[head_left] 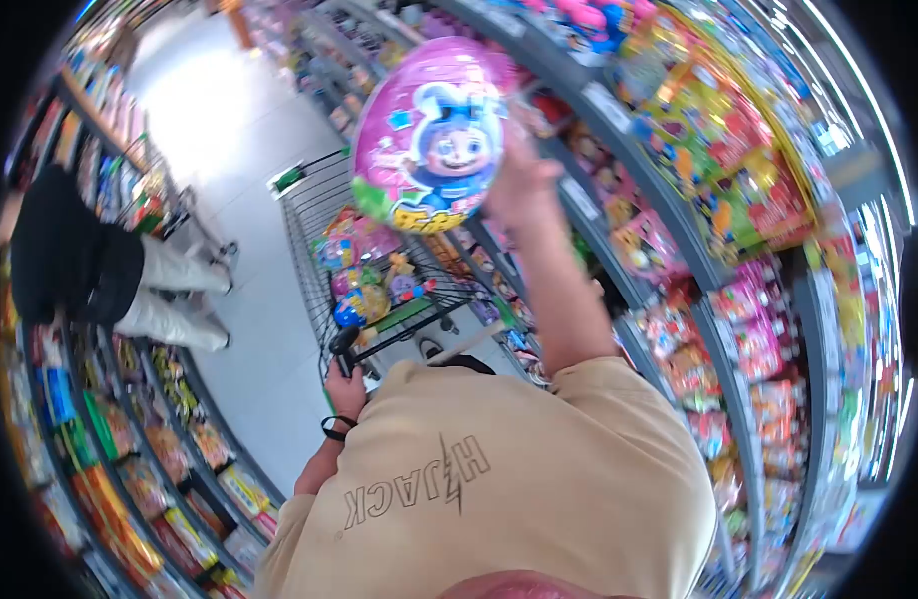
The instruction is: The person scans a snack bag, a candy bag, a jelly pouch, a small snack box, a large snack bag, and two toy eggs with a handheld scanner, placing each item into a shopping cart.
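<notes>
A big pink and purple surprise egg (pixel 434 140), printed with a blue rabbit-eared cartoon figure, is held up over the cart. My right hand (pixel 524 185) grips its right side; motion blurs the fingers and the egg partly hides them. Low on the left, my left hand (pixel 347 391) is closed at the black end of the shopping cart's handle, with a dark band round the wrist. The wire shopping cart (pixel 304 235) stands in front of me. Inside it lie several colourful toy packs (pixel 354 245) and a blue and yellow round item (pixel 359 304).
Shelves (pixel 669 265) of bagged sweets and toys rise close on my right, with large yellow packs (pixel 718 130) near the top. More stocked shelves (pixel 130 449) line the left. A person in black top and light trousers (pixel 90 255) stands in the aisle (pixel 244 374) beside another cart.
</notes>
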### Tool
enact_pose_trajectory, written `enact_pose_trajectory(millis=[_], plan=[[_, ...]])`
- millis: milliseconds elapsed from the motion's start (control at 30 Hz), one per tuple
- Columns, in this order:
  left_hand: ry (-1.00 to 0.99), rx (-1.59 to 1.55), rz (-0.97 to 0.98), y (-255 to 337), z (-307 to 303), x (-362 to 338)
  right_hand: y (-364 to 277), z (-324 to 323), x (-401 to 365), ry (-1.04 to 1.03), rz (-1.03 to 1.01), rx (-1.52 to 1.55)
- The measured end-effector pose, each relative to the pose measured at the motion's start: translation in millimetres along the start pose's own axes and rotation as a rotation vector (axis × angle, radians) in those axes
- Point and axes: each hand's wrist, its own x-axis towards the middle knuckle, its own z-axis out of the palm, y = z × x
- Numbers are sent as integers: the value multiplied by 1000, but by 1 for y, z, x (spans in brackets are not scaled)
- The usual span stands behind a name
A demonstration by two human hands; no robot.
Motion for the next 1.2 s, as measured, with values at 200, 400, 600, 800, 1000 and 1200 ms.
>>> enact_pose_trajectory(millis=[200,400,600,800,1000,1200], plan=[[-50,-115,62,17,-26,13,86,55,-125,-11,518,466],[-24,-136,117,6,-41,28,73,47,-196,261,489,463],[-29,-35,177,6,-51,39,38,40,-260,414,405,92],[-51,-39,265,12,-49,35,18,54,-290,552,278,139],[-97,-57,305,7,-51,35,9,49,-305,652,167,220],[48,181,540,-33,-40,62,-3,41,-318,677,161,201]])
